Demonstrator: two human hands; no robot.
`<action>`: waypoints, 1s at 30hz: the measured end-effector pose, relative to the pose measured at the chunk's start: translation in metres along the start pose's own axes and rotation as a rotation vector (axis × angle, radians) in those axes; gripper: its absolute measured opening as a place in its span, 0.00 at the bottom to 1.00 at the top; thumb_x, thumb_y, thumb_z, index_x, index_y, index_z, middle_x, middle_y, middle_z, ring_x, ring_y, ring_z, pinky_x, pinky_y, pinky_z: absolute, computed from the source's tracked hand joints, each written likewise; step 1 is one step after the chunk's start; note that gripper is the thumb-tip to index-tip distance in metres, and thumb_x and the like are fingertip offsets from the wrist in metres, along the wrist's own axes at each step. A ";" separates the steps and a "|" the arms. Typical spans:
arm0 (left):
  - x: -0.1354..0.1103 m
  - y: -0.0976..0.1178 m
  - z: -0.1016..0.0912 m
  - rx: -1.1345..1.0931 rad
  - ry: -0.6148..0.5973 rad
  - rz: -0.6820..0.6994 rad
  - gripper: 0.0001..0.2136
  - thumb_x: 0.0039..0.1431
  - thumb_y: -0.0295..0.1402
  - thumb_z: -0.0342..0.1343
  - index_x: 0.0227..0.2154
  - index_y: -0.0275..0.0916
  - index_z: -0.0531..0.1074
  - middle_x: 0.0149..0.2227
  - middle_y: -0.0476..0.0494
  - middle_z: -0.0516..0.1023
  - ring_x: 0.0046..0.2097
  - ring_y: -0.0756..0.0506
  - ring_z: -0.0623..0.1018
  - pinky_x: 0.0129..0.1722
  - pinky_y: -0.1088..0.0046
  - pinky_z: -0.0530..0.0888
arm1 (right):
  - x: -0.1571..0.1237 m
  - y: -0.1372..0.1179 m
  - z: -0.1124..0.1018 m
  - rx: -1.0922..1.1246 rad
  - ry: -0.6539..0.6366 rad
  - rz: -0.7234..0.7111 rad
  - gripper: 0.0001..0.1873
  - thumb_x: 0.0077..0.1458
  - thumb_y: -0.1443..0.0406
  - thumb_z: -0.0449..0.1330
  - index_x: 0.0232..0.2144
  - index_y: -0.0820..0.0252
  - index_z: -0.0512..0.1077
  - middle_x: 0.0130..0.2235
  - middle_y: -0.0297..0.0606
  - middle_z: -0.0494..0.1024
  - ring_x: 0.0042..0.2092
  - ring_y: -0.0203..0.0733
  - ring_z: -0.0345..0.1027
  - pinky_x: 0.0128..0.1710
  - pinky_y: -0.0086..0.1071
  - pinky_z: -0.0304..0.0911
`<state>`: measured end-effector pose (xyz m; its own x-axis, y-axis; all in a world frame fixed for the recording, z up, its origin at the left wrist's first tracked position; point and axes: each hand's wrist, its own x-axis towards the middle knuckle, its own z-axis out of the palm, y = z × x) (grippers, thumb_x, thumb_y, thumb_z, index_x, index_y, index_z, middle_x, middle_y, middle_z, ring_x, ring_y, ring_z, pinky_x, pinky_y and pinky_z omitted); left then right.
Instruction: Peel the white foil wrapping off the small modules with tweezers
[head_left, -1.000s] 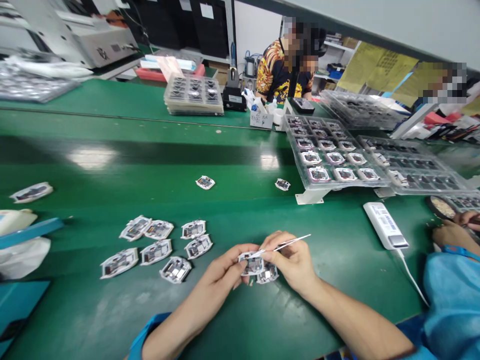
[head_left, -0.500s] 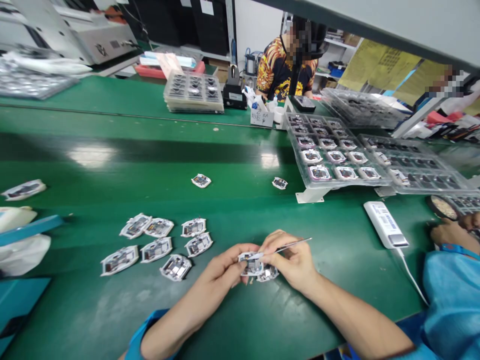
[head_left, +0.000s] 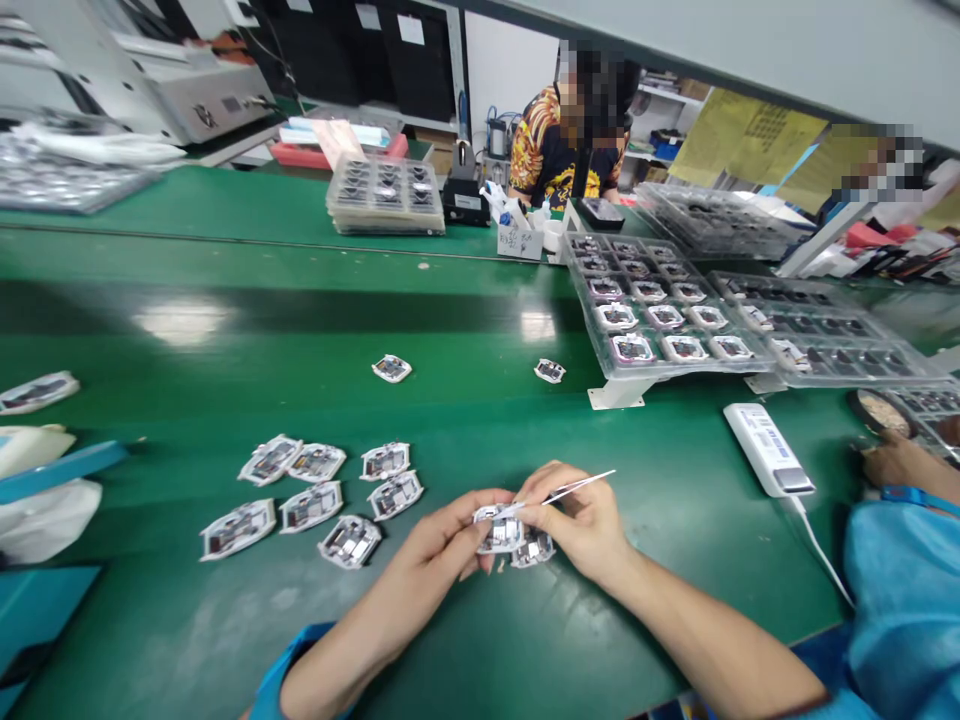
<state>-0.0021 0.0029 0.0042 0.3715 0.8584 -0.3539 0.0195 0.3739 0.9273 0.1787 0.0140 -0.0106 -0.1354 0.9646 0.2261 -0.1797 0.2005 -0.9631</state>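
The right hand (head_left: 577, 525) is closed in a pinch around thin tweezers (head_left: 581, 487), their tip still resting on a white-edged circuit module (head_left: 495, 532) that the left hand (head_left: 439, 550) grips just above the green workbench (head_left: 150, 620), and almost nothing has changed since a moment ago.

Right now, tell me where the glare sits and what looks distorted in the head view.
In the head view, glare forms pale patches on the green bench; the wide lens bows the bench's far edge and the grey overhead panel; the tweezers and white-edged module look sharp, without visible blur.
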 end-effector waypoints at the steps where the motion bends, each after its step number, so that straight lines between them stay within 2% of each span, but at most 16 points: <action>1: 0.001 -0.001 0.000 -0.003 0.003 -0.001 0.16 0.59 0.41 0.54 0.44 0.37 0.75 0.30 0.48 0.75 0.29 0.48 0.70 0.29 0.75 0.67 | 0.000 0.001 0.000 0.007 0.010 0.010 0.05 0.49 0.67 0.70 0.27 0.57 0.76 0.31 0.35 0.80 0.34 0.39 0.75 0.35 0.32 0.69; 4: 0.007 -0.007 -0.004 0.055 -0.018 0.062 0.18 0.58 0.38 0.55 0.51 0.39 0.70 0.35 0.47 0.76 0.33 0.47 0.74 0.33 0.74 0.70 | 0.001 0.002 0.000 0.039 0.082 0.029 0.06 0.48 0.65 0.70 0.28 0.57 0.76 0.31 0.35 0.80 0.34 0.39 0.75 0.35 0.32 0.70; 6: 0.014 -0.011 -0.010 0.229 0.014 0.162 0.21 0.57 0.35 0.56 0.53 0.40 0.65 0.36 0.46 0.77 0.36 0.45 0.76 0.35 0.72 0.73 | 0.002 0.003 0.000 0.050 0.142 0.024 0.07 0.48 0.64 0.70 0.28 0.57 0.76 0.31 0.35 0.79 0.34 0.40 0.74 0.35 0.32 0.70; 9: 0.027 -0.015 -0.022 0.666 0.204 0.314 0.15 0.59 0.34 0.53 0.49 0.39 0.66 0.36 0.45 0.78 0.35 0.43 0.78 0.35 0.68 0.75 | 0.002 0.006 -0.001 0.040 0.169 0.021 0.06 0.48 0.65 0.70 0.28 0.57 0.76 0.31 0.35 0.80 0.34 0.39 0.74 0.36 0.31 0.69; 11: 0.033 -0.014 -0.031 0.856 0.310 0.370 0.13 0.58 0.33 0.53 0.46 0.39 0.69 0.40 0.41 0.78 0.42 0.39 0.77 0.42 0.63 0.74 | 0.000 0.007 -0.001 0.026 0.155 0.026 0.05 0.48 0.66 0.70 0.29 0.57 0.76 0.31 0.35 0.80 0.35 0.39 0.74 0.37 0.31 0.68; 13: 0.038 -0.011 -0.040 0.929 0.359 0.394 0.12 0.55 0.32 0.57 0.43 0.39 0.73 0.45 0.37 0.77 0.50 0.35 0.73 0.51 0.57 0.69 | -0.001 0.008 0.000 0.015 0.141 0.024 0.05 0.48 0.67 0.69 0.29 0.57 0.77 0.31 0.35 0.80 0.35 0.39 0.74 0.37 0.31 0.68; 16: 0.046 -0.004 -0.058 1.036 0.411 0.379 0.14 0.50 0.35 0.61 0.41 0.39 0.77 0.50 0.35 0.76 0.55 0.32 0.69 0.55 0.54 0.65 | -0.002 0.008 0.000 0.008 0.138 0.008 0.04 0.49 0.67 0.69 0.29 0.56 0.77 0.31 0.35 0.79 0.35 0.39 0.74 0.36 0.30 0.68; 19: 0.066 0.010 -0.087 1.098 0.509 0.316 0.20 0.53 0.40 0.59 0.48 0.40 0.74 0.54 0.36 0.75 0.57 0.32 0.67 0.56 0.54 0.63 | -0.002 0.007 -0.001 0.003 0.148 0.001 0.04 0.49 0.68 0.68 0.29 0.56 0.77 0.31 0.35 0.79 0.35 0.38 0.74 0.36 0.29 0.68; 21: 0.084 0.021 -0.110 1.112 0.644 0.236 0.27 0.54 0.42 0.57 0.56 0.33 0.68 0.57 0.29 0.71 0.60 0.28 0.63 0.56 0.50 0.61 | -0.002 0.007 -0.001 0.004 0.153 -0.001 0.04 0.48 0.68 0.68 0.29 0.56 0.77 0.31 0.35 0.79 0.35 0.38 0.74 0.36 0.28 0.68; 24: 0.109 0.036 -0.142 1.092 0.788 0.113 0.35 0.51 0.43 0.60 0.58 0.26 0.63 0.60 0.20 0.66 0.62 0.22 0.59 0.56 0.46 0.60 | -0.001 0.007 -0.001 0.001 0.157 -0.008 0.04 0.48 0.68 0.68 0.29 0.56 0.77 0.31 0.34 0.79 0.35 0.38 0.74 0.35 0.28 0.68; 25: 0.115 0.039 -0.149 1.079 0.810 0.084 0.35 0.50 0.43 0.61 0.57 0.27 0.64 0.60 0.20 0.66 0.62 0.22 0.59 0.56 0.45 0.59 | -0.001 0.007 -0.001 -0.002 0.157 -0.011 0.04 0.48 0.68 0.68 0.28 0.56 0.77 0.31 0.34 0.79 0.34 0.38 0.74 0.35 0.28 0.68; 27: 0.122 0.044 -0.159 1.048 0.829 0.054 0.28 0.52 0.42 0.62 0.53 0.32 0.68 0.59 0.26 0.68 0.62 0.26 0.61 0.57 0.45 0.59 | -0.001 0.007 -0.002 -0.014 0.154 -0.015 0.03 0.49 0.67 0.68 0.29 0.56 0.77 0.31 0.35 0.79 0.34 0.38 0.74 0.35 0.28 0.68; 30: 0.120 0.047 -0.162 0.981 0.828 0.073 0.16 0.57 0.39 0.61 0.45 0.36 0.72 0.54 0.37 0.72 0.58 0.34 0.68 0.57 0.48 0.61 | -0.001 0.005 -0.003 -0.049 0.156 -0.017 0.03 0.49 0.66 0.67 0.29 0.57 0.77 0.31 0.36 0.80 0.34 0.39 0.74 0.34 0.29 0.68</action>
<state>-0.1071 0.1804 -0.0143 -0.2772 0.9590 0.0587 0.8262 0.2067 0.5241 0.1802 0.0151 -0.0163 0.0211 0.9751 0.2207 -0.1322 0.2215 -0.9662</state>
